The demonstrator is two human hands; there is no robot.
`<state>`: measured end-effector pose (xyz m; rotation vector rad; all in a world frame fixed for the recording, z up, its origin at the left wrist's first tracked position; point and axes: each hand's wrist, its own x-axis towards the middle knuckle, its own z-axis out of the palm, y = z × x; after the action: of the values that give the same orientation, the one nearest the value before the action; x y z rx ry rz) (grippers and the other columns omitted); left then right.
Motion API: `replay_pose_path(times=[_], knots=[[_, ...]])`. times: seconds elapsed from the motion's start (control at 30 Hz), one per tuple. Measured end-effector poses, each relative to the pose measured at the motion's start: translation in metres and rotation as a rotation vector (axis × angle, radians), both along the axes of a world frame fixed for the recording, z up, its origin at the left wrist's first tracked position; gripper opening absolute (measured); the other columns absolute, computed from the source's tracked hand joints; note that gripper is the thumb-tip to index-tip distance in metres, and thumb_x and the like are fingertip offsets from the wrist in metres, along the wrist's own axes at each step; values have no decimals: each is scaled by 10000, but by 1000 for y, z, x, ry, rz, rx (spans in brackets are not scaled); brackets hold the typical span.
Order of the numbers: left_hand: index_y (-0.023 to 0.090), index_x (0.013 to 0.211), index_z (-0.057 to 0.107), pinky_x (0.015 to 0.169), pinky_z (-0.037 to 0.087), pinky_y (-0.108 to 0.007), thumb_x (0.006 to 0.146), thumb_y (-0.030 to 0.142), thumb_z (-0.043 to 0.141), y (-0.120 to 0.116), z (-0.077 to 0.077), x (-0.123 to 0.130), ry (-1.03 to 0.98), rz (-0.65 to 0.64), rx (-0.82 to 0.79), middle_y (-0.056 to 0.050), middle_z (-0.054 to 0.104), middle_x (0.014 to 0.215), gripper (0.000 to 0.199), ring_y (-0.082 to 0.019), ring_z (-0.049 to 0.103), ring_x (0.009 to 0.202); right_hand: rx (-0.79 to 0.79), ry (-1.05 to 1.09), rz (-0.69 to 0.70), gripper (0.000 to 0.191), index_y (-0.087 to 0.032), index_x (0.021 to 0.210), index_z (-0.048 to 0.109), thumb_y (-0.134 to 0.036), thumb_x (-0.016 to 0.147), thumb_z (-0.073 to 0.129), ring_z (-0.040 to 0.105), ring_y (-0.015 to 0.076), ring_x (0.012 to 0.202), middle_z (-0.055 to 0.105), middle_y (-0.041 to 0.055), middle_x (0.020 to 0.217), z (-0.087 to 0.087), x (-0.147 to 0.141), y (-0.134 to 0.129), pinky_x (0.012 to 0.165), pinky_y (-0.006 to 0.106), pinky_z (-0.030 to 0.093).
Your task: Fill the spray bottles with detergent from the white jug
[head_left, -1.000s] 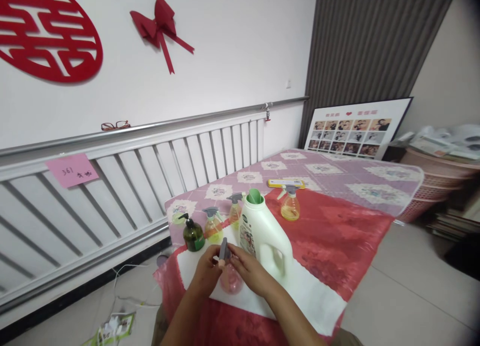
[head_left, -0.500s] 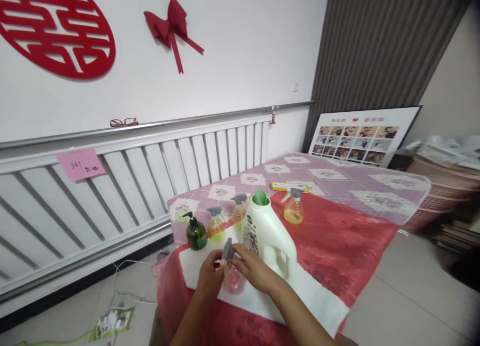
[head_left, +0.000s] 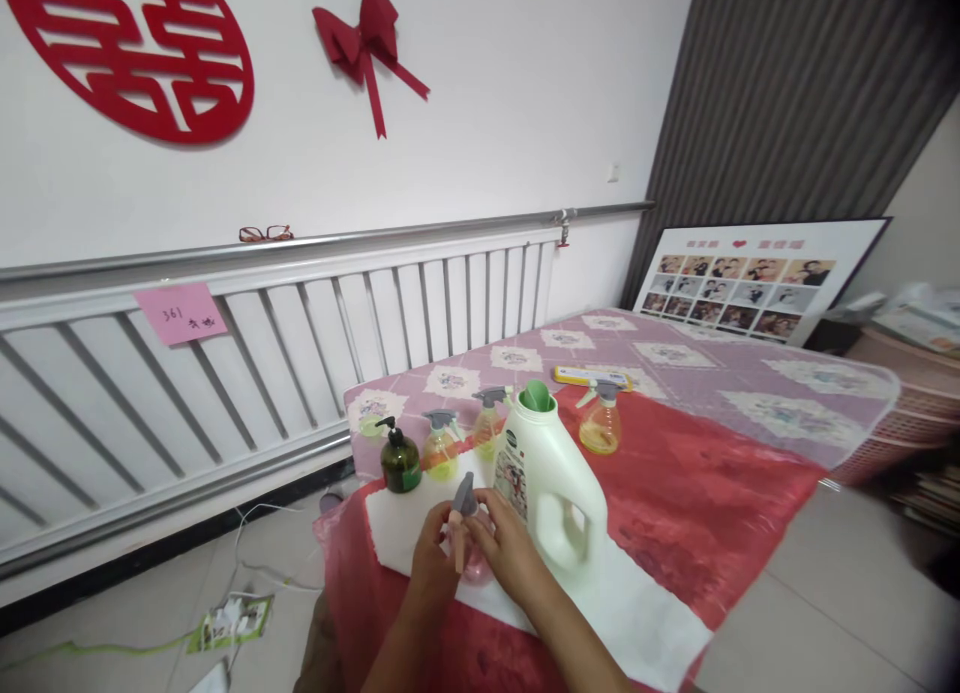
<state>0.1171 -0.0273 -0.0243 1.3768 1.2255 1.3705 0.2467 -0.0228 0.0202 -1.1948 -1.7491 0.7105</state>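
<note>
A small pink spray bottle (head_left: 478, 563) with a grey and pink spray head (head_left: 463, 501) stands near the table's front edge. My left hand (head_left: 435, 553) closes its fingers on the spray head from the left. From the right, my right hand (head_left: 504, 535) grips the same head near the bottle's neck. Just right of my hands is a large pale green jug (head_left: 551, 473) with a green piece (head_left: 535, 397) in its mouth. Behind my hands are a dark green pump bottle (head_left: 400, 461) and two spray bottles with yellow liquid (head_left: 440, 455) (head_left: 487, 428).
Another yellow spray bottle (head_left: 601, 423) stands on the red cloth (head_left: 690, 483), right of the jug. Behind it lies a flat yellow and white box (head_left: 592, 378). A white cloth (head_left: 637, 603) lies under the jug. A radiator (head_left: 300, 343) runs along the wall.
The view has shifted, so the scene sits slightly differently in the frame. The spray head between my hands has turned, and its pink nozzle now points down toward me.
</note>
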Motion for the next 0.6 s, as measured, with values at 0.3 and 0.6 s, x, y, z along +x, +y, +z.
replay_pose_path(times=[0.3,0.6], knots=[[208,1052,609,764,490,-278,807,412,588,-5,5,4,-19,26,57,-36,675,902,320,-169,619,800,-47,39,-96,158,-206,956,554,-262,814,517,606,229,952,631,59,968,-10,-6,1,861,380,465],[201,1055,594,823,466,-319,804,368,582,-5,5,1,48,38,69,-70,672,1034,301,-206,626,919,-17,-23,143,181,-227,962,641,-225,826,522,611,190,927,652,34,949,14,9,8,839,315,470]])
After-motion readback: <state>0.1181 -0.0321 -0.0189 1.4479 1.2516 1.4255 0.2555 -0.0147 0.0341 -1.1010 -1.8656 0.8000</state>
